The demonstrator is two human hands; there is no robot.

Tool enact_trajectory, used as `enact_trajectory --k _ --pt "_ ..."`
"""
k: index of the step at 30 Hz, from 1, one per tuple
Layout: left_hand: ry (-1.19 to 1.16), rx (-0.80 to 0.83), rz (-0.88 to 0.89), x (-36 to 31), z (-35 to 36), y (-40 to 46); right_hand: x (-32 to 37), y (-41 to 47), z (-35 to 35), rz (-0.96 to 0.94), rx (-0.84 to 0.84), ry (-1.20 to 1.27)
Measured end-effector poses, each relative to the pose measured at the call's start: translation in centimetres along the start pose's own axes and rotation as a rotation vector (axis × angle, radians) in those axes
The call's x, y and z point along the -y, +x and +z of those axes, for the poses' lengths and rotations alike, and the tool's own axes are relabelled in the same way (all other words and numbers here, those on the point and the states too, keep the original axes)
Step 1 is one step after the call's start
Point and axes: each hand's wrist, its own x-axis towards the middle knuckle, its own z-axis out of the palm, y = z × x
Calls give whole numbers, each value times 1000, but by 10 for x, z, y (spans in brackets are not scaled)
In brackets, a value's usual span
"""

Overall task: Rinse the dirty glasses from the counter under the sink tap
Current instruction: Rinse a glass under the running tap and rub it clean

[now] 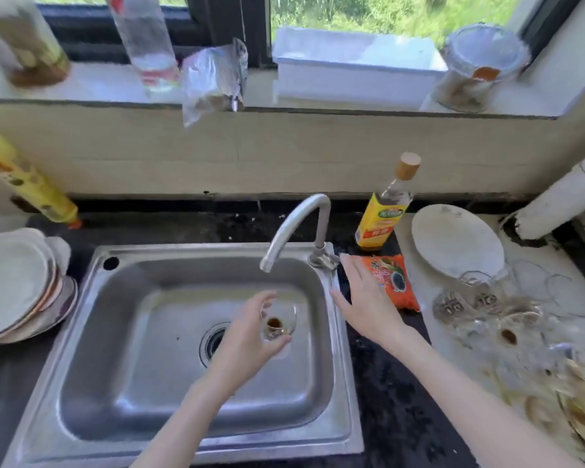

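A glass held over the sink, the other hand stretched toward the tap.

The left hand [250, 327] curls its fingers and thumb round a small clear glass [279, 320] with a brown stain in its bottom, holding it above the steel sink [122, 332], near the drain [213, 339] and below the spout of the tap [294, 224]; no water shows at the spout; the right hand [365, 298] is flat with straight fingers, holding nothing, its fingertips just beside the tap's base and over the sink's right rim; an orange packet [394, 282] lies partly under that hand; more dirty glasses [480, 302] crowd the counter to the right, near a white plate [456, 244]; a stack of plates [17, 285] sits left of the sink.
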Motion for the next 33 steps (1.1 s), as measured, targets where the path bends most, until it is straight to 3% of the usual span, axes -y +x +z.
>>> enact_trajectory --k 5,13,18,22,27,33 --pt "8 -55 -3 37 -12 26 -5 49 24 154 32 56" --pt "-55 -98 -121 73 7 34 -10 41 56 57 -191 140" --pt "-106 -120 -222 87 15 29 -20 28 87 -129 -32 -250" --pt "-173 -100 -264 94 17 26 -12 25 111 -87 136 -573" --pt "-185 -108 -283 95 20 22 -6 27 112 -72 122 -665" --pt "-283 -48 -453 91 20 15 -9 26 111 -82 153 -598"
